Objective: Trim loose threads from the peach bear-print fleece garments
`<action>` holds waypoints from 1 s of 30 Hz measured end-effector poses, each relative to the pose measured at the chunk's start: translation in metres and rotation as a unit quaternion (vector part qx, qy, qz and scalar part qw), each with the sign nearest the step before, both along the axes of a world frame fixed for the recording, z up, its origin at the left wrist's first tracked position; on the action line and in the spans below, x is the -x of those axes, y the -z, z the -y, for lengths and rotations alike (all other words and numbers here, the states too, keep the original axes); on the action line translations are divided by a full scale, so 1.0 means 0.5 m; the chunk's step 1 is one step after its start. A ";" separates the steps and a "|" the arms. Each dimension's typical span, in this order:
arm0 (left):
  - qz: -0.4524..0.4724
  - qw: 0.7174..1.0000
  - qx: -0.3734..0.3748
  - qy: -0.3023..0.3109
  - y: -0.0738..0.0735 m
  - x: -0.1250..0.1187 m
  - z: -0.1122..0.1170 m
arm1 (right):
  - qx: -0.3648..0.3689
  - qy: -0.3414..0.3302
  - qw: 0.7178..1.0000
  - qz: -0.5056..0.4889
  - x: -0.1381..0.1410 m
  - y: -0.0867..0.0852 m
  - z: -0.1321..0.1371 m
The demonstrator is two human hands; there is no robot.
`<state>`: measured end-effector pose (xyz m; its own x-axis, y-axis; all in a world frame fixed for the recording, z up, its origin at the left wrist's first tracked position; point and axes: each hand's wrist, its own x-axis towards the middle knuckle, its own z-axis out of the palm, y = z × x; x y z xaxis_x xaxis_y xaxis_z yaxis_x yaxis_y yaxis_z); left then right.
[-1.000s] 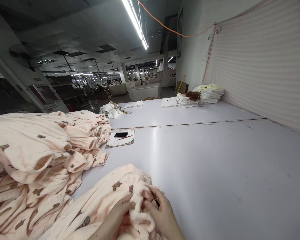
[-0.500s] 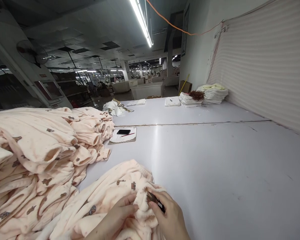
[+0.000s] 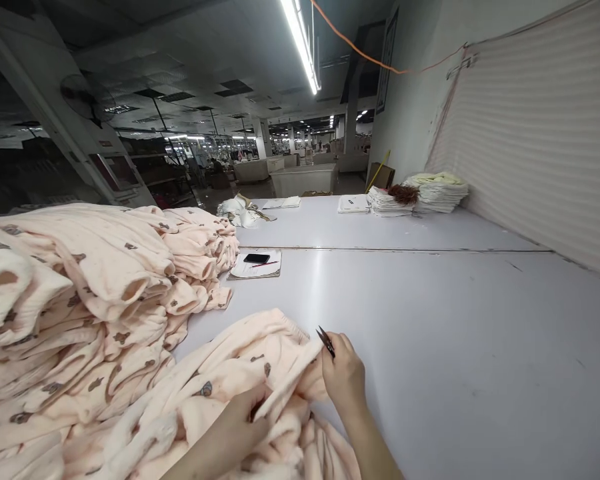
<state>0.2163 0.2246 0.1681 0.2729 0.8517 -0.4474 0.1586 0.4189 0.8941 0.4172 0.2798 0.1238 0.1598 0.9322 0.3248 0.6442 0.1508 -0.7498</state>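
A pale pink fleece garment (image 3: 235, 367) with small printed figures lies bunched at the table's front edge. My left hand (image 3: 243, 420) is closed on a fold of it, the fingertips partly hidden in the cloth. Dark thread snips (image 3: 326, 341) are in my right hand (image 3: 345, 373), their blades pointing up and away to the left. The same hand also pinches the garment's edge, so a strip of fabric is stretched between both hands. To the left a large heap of matching garments (image 3: 100, 267) covers the table.
A phone (image 3: 257, 258) and a red pen rest on a paper pad (image 3: 240, 272) beyond the garment. Further back are white scraps (image 3: 243, 212), papers (image 3: 353, 204) and stacked white cloths (image 3: 437, 193). A striped curtain (image 3: 535, 133) hangs along the right side of the table (image 3: 460, 333).
My right hand has moved up and away from my left, drawing the garment's edge taut between them. The snips' blades now point outward, clear of the cloth. The view has shifted slightly left.
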 end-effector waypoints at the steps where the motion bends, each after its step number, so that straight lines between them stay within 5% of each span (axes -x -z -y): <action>1: -0.025 1.000 -0.009 -0.013 -0.001 0.006 0.005 | 0.000 0.001 1.000 0.012 -0.001 -0.005 -0.004; 4: -0.005 0.999 -0.005 -0.044 -0.015 0.017 0.014 | 0.005 0.003 0.999 0.042 0.005 -0.018 -0.001; 9: 0.155 0.984 0.055 -0.064 -0.038 0.009 0.026 | 0.002 -0.049 0.995 0.083 0.028 -0.039 0.072; 13: 0.204 0.975 0.049 -0.073 -0.028 0.007 0.032 | -0.067 -0.167 0.981 0.075 0.046 -0.058 0.139; 17: 0.214 0.973 0.038 -0.073 -0.015 0.014 0.033 | -0.116 -0.178 0.967 0.138 0.070 -0.056 0.159; 21: 0.198 0.977 0.020 -0.071 -0.019 0.015 0.034 | -0.085 -0.123 0.982 0.112 0.077 -0.047 0.149; 26: 0.166 0.986 0.024 -0.019 -0.019 0.015 0.033 | 0.045 -0.114 0.992 0.034 0.054 -0.054 0.106; 28: 0.060 0.997 -0.036 -0.024 -0.009 0.020 0.030 | 0.065 -0.141 0.988 0.024 0.050 -0.049 0.097; 30: -0.105 0.975 -0.177 -0.085 0.005 0.027 0.027 | 0.056 -0.172 0.983 0.015 0.051 -0.035 0.103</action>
